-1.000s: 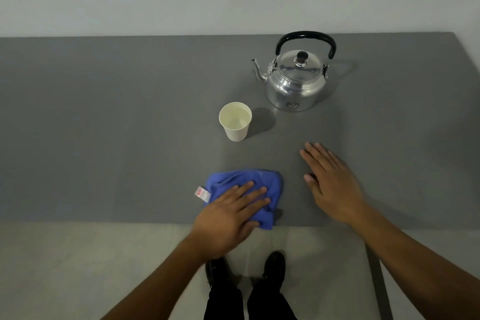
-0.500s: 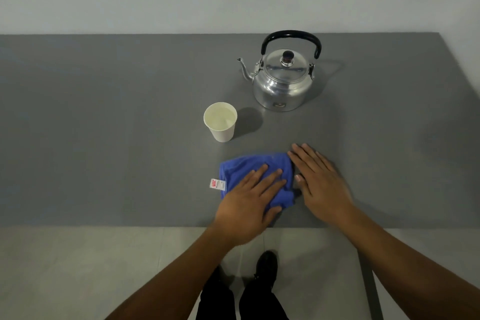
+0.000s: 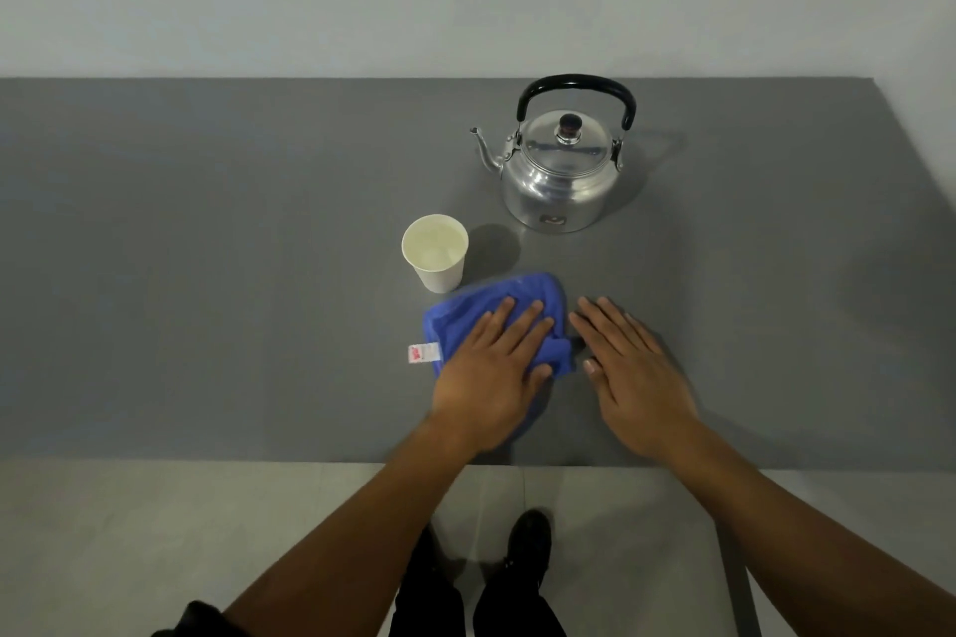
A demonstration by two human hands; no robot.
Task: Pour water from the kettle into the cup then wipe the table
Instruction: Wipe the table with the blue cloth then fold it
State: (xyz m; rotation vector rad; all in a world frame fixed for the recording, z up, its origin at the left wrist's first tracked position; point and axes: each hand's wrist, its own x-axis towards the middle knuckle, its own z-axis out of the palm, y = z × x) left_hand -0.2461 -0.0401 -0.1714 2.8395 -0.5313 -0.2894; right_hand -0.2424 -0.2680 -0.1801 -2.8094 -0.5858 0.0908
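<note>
A steel kettle (image 3: 561,171) with a black handle stands upright on the grey table (image 3: 207,274), spout pointing left. A white paper cup (image 3: 437,251) holding water stands in front of it, to the left. A crumpled blue cloth (image 3: 468,313) with a white tag lies just below the cup, nearly touching it. My left hand (image 3: 494,372) presses flat on the cloth, fingers spread. My right hand (image 3: 633,372) rests flat on the bare table just right of the cloth, holding nothing.
The table's near edge (image 3: 258,460) runs just below my wrists, with tiled floor and my black shoes (image 3: 525,541) beneath. The table's right edge (image 3: 910,181) slants at the far right. A pale wall rises behind the table.
My left hand has slid the blue cloth to the right and away from me, up close to the cup. My right hand has stayed flat on the table beside it.
</note>
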